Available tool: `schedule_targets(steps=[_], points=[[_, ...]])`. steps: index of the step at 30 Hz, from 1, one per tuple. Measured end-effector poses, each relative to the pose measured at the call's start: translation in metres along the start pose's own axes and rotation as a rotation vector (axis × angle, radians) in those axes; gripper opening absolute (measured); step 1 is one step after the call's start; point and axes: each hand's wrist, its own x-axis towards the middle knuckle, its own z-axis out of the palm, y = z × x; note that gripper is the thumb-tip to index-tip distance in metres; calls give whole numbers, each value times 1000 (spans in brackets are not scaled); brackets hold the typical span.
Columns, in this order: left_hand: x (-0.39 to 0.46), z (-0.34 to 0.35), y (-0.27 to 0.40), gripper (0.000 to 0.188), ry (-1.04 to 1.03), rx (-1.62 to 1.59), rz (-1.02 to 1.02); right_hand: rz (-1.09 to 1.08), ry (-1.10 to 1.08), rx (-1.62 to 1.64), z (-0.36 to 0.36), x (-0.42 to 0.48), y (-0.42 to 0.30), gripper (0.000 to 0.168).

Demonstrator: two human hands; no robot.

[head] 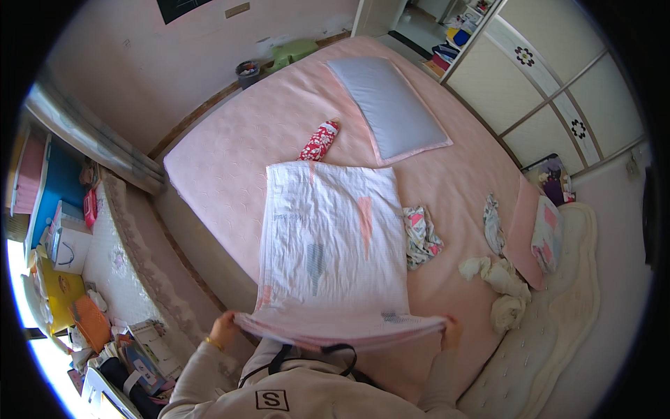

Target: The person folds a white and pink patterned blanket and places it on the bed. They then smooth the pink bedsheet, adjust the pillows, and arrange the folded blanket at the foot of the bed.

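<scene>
A white cloth blanket (335,241) with grey and pink bottle-like prints lies folded on the pink quilted bed sheet (225,152). My left hand (225,326) grips its near left corner, and my right hand (452,332) its near right corner. Between them the near edge is lifted off the bed and sags in front of my body. A rolled red cloth with white flowers (319,140) pokes out past the blanket's far edge. Against the right side lies a crumpled patterned cloth (420,236).
A grey-blue pillow (390,107) lies across the far part of the bed. Cream cloth (510,298), a small crumpled garment (492,225) and folded bedding (546,230) lie near the padded headboard (555,314). A cluttered ledge (112,251) runs along the left; sliding wardrobe doors (555,89) stand at right.
</scene>
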Motion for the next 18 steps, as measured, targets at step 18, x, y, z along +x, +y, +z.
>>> schedule_targets(steps=[18], points=[[405, -30, 111, 31, 390, -198, -44, -473, -232, -216, 302, 319, -133, 30]])
